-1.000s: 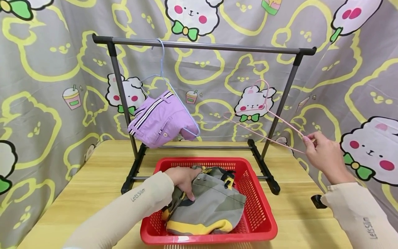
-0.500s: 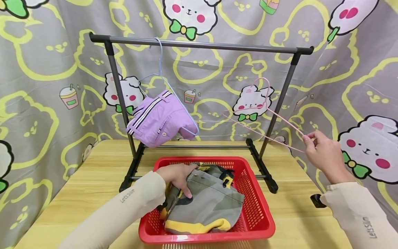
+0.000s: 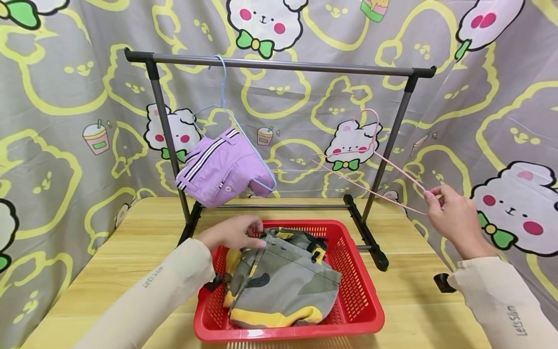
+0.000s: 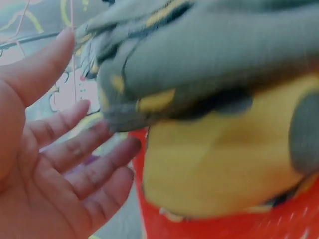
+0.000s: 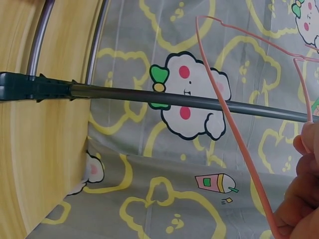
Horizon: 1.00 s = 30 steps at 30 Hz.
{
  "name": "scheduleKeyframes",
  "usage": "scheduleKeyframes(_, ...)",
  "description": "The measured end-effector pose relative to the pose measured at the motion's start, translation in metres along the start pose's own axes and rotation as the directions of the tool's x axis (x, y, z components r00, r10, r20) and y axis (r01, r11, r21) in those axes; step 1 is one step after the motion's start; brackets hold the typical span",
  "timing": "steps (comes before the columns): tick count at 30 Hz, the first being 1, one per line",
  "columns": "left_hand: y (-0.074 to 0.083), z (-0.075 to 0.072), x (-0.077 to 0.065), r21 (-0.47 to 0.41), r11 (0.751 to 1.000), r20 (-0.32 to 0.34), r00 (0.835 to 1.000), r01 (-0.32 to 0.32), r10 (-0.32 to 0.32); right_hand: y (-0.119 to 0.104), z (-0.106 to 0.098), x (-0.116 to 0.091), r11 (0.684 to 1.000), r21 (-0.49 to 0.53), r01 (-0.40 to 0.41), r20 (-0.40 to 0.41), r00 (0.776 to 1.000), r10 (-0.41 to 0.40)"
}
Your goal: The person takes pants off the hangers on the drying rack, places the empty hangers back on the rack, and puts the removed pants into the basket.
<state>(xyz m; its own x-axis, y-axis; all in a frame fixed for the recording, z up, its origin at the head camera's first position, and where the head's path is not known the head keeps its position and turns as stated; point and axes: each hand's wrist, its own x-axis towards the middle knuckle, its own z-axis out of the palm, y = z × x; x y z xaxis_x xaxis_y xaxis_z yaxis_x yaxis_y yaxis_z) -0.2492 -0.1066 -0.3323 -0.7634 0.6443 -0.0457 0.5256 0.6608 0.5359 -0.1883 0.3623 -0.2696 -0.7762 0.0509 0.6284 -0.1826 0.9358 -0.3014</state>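
Camouflage pants (image 3: 292,276) in grey, green and yellow lie folded in a red plastic basket (image 3: 376,310). At their upper left edge is my left hand (image 3: 233,232); the left wrist view shows its fingers (image 4: 75,149) spread and loosely bent, thumb apart, beside the cloth with nothing gripped. Whether a fingertip touches the cloth I cannot tell. My right hand (image 3: 455,215) pinches one corner of a bare pink hanger (image 3: 398,169), held out to the right of the basket with its hook up and to the left.
Behind the basket stands a dark metal garment rack (image 3: 279,64). Purple shorts (image 3: 222,169) hang from its left part on a blue hanger (image 3: 223,92). A small black object (image 3: 443,282) sits near the right sleeve. Patterned curtain surrounds the wooden table (image 3: 414,291).
My left hand has come off the top of the camouflage pants and moved left to their edge. The right hand with the pink hanger stays nearly still. The head view shifts slightly.
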Motion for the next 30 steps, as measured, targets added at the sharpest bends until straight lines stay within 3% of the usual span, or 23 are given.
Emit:
scheduleKeyframes(4, -0.007, -0.008, -0.004, 0.033, 0.998, -0.086, 0.995, -0.052, 0.054, 0.001, 0.0, 0.0, 1.0, 0.001, -0.008, 0.004, 1.0, 0.008)
scheduleKeyframes(10, -0.016, -0.018, -0.011, 0.03, 1.0, -0.17, 0.986, 0.003, 0.002, 0.001, -0.001, 0.001, 1.0, 0.002, -0.014, 0.009, 1.0, 0.014)
scheduleKeyframes(14, -0.022, -0.023, -0.016, 0.035, 0.998, -0.257, 0.966, 0.043, -0.032, 0.003, 0.0, 0.002, 1.0, 0.002, -0.009, -0.001, 1.0, 0.009)
scheduleKeyframes(18, -0.029, -0.025, -0.019, -0.027, 0.998, -0.37, 0.927, 0.054, -0.06, 0.004, 0.0, 0.003, 1.0, 0.004, -0.005, -0.007, 1.0, 0.005)
scheduleKeyframes(22, -0.032, -0.027, -0.022, -0.119, 0.992, -0.514, 0.853, 0.035, -0.092, 0.005, 0.0, 0.002, 1.0, 0.002, -0.008, 0.001, 1.0, 0.008)
scheduleKeyframes(25, -0.03, -0.03, -0.025, -0.224, 0.974, -0.577, 0.803, 0.017, -0.147, 0.006, 0.0, 0.002, 1.0, 0.003, -0.009, 0.002, 1.0, 0.009)
scheduleKeyframes(27, -0.029, -0.032, -0.027, -0.298, 0.954, -0.581, 0.791, 0.011, -0.191, 0.006, 0.0, 0.002, 1.0, 0.004, -0.007, 0.002, 1.0, 0.007)
scheduleKeyframes(30, -0.029, -0.036, -0.03, -0.379, 0.925, -0.563, 0.79, 0.013, -0.242, 0.005, 0.0, 0.002, 1.0, 0.005, -0.006, 0.004, 1.0, 0.006)
